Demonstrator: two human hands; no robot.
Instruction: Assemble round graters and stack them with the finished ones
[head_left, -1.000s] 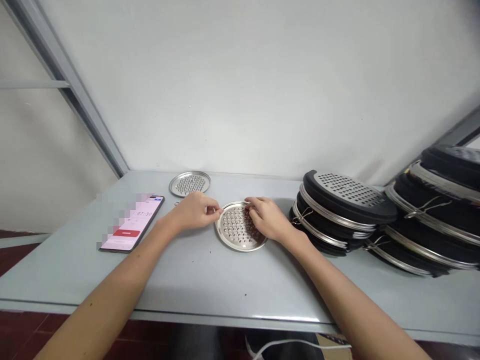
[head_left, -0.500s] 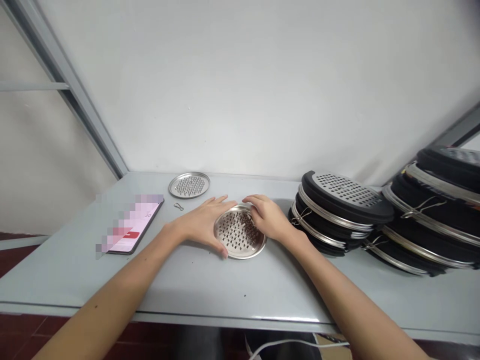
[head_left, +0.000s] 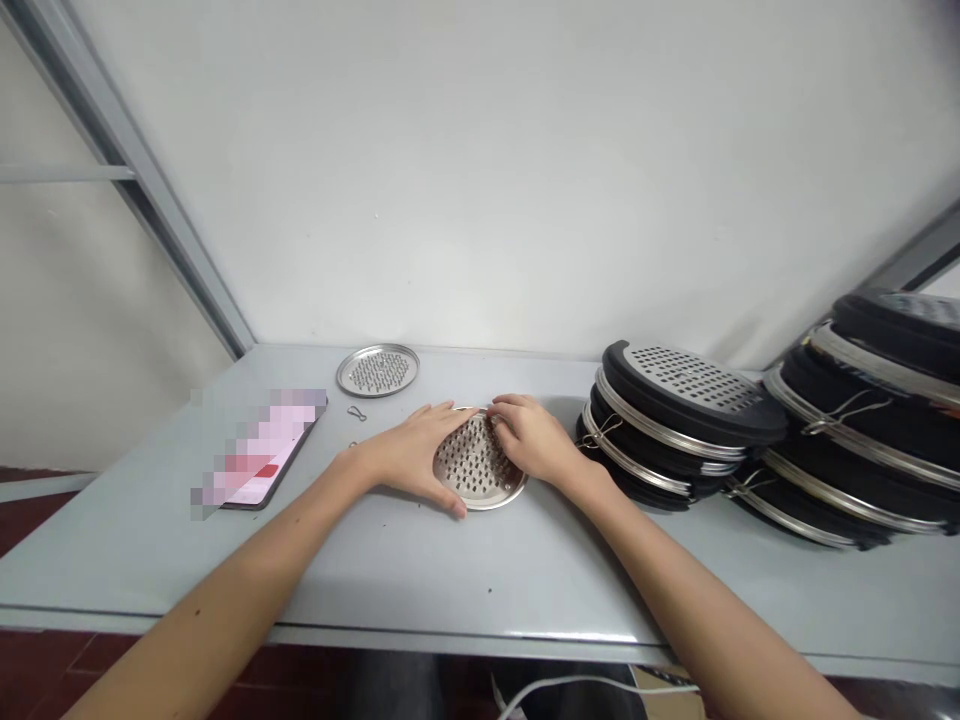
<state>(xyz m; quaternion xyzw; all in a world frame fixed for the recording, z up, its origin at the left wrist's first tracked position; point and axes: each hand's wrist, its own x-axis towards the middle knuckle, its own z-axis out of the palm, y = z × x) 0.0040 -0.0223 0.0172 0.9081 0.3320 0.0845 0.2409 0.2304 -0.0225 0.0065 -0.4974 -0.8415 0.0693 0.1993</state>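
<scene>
Since the earliest frame, the left hand (head_left: 409, 455) has gone from a pinch at the far left of the rim to a wide spread around the left side of the metal grater disc (head_left: 474, 468), while the right hand (head_left: 536, 437) has stayed nearly where it was. That change leaves the disc flanked from both sides, on the tabletop (head_left: 390, 590) between the hands, its perforated face up. The left thumb lies at the near-left rim and the fingers reach along the far-left one; the hand is splayed rather than clenched, and how firmly it presses cannot be told. On the right, bent fingers cover the far-right edge of the disc, but whether they grasp it or only rest there is hidden. Beyond the left hand, a small wire clip (head_left: 356, 413), mostly covered at first, now shows whole, with a second grater disc (head_left: 378, 370) lying flat farther back, near the wall (head_left: 480, 200). Farther left is a phone (head_left: 289, 440), partly pixelated. Right of the hands stands a tied stack of black-rimmed graters (head_left: 679, 425), with a larger stack (head_left: 862, 440) beyond it at the right edge of the view.
</scene>
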